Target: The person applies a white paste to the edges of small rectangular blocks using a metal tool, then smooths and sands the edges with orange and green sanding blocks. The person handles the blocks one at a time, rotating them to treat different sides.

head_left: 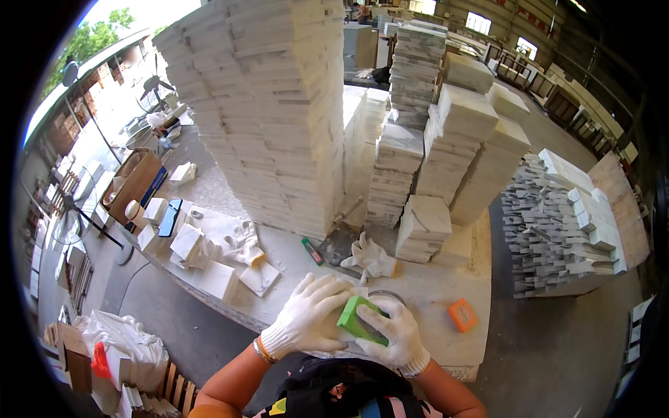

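In a white knit glove, my right hand grips a bright green rectangular block that looks like a hand sanding pad. My left hand, gloved the same way, is just left of it with fingers stretched and thumb apart. Between its thumb and fingers is a pale surface; I cannot tell whether it is a separate stone piece. An empty white glove lies beyond the hands on the pale worktable. A green-and-dark tool like a utility knife rests nearby. To the right sits an orange block.
A tall stack of white marble slabs rises ahead, with shorter stone stacks to its right. At left are small white blocks, another glove and a phone. A pallet of stone strips stands at right.
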The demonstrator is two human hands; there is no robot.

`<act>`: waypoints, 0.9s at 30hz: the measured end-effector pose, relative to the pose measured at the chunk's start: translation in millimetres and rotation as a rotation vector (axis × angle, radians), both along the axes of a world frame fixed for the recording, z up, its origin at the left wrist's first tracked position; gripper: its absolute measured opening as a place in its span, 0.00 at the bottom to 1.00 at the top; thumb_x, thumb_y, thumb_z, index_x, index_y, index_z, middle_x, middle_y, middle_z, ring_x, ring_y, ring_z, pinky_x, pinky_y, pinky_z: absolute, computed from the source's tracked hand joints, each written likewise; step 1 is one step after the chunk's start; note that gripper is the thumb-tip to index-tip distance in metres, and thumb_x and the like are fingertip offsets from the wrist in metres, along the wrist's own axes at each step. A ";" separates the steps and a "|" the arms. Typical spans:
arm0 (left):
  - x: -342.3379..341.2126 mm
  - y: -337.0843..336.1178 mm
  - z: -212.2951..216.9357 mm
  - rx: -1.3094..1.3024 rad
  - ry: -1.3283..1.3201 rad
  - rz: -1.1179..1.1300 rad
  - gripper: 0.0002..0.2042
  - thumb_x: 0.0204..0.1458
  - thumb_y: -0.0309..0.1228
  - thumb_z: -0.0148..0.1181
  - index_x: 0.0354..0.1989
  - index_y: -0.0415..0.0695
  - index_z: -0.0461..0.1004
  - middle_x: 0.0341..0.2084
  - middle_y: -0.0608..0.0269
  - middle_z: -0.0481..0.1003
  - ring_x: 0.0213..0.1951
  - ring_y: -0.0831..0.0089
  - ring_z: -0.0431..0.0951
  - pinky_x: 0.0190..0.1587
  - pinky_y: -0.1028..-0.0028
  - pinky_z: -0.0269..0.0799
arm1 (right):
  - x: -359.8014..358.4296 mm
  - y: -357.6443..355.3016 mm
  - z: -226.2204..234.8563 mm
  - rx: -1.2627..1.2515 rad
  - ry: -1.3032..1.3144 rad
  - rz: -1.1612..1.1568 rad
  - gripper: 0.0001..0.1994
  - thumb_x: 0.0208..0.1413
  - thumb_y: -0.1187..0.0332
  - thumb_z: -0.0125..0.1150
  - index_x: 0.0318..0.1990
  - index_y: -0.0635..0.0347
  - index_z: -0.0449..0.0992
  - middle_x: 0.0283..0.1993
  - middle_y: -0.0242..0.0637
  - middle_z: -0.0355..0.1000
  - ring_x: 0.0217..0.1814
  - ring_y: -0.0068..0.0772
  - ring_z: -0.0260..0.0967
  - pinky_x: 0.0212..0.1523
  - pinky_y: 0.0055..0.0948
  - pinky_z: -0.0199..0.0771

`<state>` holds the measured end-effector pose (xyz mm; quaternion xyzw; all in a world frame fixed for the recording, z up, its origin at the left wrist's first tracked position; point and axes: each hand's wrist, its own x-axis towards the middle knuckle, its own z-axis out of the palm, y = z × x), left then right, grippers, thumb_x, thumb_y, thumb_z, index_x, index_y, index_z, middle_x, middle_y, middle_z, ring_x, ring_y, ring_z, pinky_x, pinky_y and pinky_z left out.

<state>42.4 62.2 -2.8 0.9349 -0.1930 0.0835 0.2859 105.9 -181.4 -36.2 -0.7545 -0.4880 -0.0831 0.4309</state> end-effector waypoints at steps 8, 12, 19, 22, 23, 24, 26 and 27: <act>4.8 3.0 -11.3 0.021 -0.029 0.027 0.43 0.32 0.51 0.77 0.60 0.45 0.71 0.64 0.52 0.69 0.65 0.44 0.67 0.69 0.40 0.55 | 40.1 26.6 -7.6 0.037 0.021 -0.135 0.35 0.42 0.65 0.78 0.63 0.48 0.75 0.53 0.47 0.73 0.49 0.53 0.72 0.52 0.46 0.72; 5.3 -2.4 -12.1 -0.018 -0.006 0.037 0.42 0.32 0.52 0.78 0.58 0.45 0.72 0.64 0.52 0.69 0.65 0.44 0.67 0.68 0.38 0.55 | 26.1 8.8 -3.2 0.045 0.020 -0.016 0.34 0.42 0.65 0.77 0.62 0.47 0.76 0.53 0.46 0.73 0.50 0.51 0.73 0.51 0.45 0.72; 14.5 1.5 -13.9 -0.004 -0.016 0.013 0.42 0.33 0.55 0.77 0.58 0.47 0.72 0.63 0.54 0.70 0.65 0.45 0.68 0.68 0.37 0.55 | 32.8 10.9 -4.5 -0.031 0.087 -0.029 0.31 0.45 0.63 0.76 0.62 0.47 0.77 0.57 0.46 0.71 0.57 0.49 0.69 0.56 0.44 0.70; 12.5 6.8 -29.4 -0.010 -0.030 0.054 0.42 0.33 0.56 0.76 0.58 0.48 0.72 0.63 0.54 0.70 0.65 0.46 0.69 0.68 0.38 0.56 | 61.8 39.9 -15.7 0.058 0.165 -0.128 0.31 0.47 0.62 0.75 0.62 0.49 0.77 0.57 0.45 0.71 0.56 0.50 0.70 0.57 0.45 0.69; 10.9 7.2 -33.0 -0.026 -0.033 0.067 0.42 0.33 0.56 0.76 0.58 0.48 0.72 0.63 0.54 0.70 0.65 0.46 0.68 0.68 0.38 0.56 | 57.0 37.9 -19.7 0.055 0.142 -0.136 0.32 0.45 0.62 0.77 0.62 0.50 0.76 0.56 0.45 0.72 0.57 0.52 0.70 0.60 0.45 0.69; 9.3 7.9 -35.0 -0.041 -0.036 0.081 0.42 0.33 0.56 0.76 0.58 0.48 0.72 0.63 0.53 0.70 0.65 0.46 0.68 0.68 0.38 0.56 | 46.2 28.7 -21.4 0.051 0.116 -0.071 0.33 0.44 0.63 0.77 0.62 0.50 0.76 0.56 0.45 0.72 0.57 0.52 0.70 0.59 0.45 0.69; 10.7 4.9 -26.5 -0.015 -0.019 0.059 0.42 0.33 0.57 0.76 0.58 0.47 0.73 0.63 0.51 0.70 0.65 0.45 0.68 0.69 0.38 0.55 | 14.6 -0.7 -13.3 0.039 0.061 0.046 0.34 0.41 0.63 0.79 0.62 0.48 0.77 0.56 0.45 0.73 0.57 0.52 0.70 0.59 0.44 0.71; 10.0 3.1 -19.2 0.004 -0.008 0.056 0.42 0.33 0.57 0.76 0.57 0.47 0.73 0.63 0.50 0.70 0.65 0.45 0.68 0.69 0.38 0.55 | -2.4 -8.7 -5.8 0.000 0.120 0.078 0.35 0.40 0.64 0.80 0.61 0.48 0.77 0.56 0.45 0.73 0.56 0.52 0.71 0.57 0.44 0.72</act>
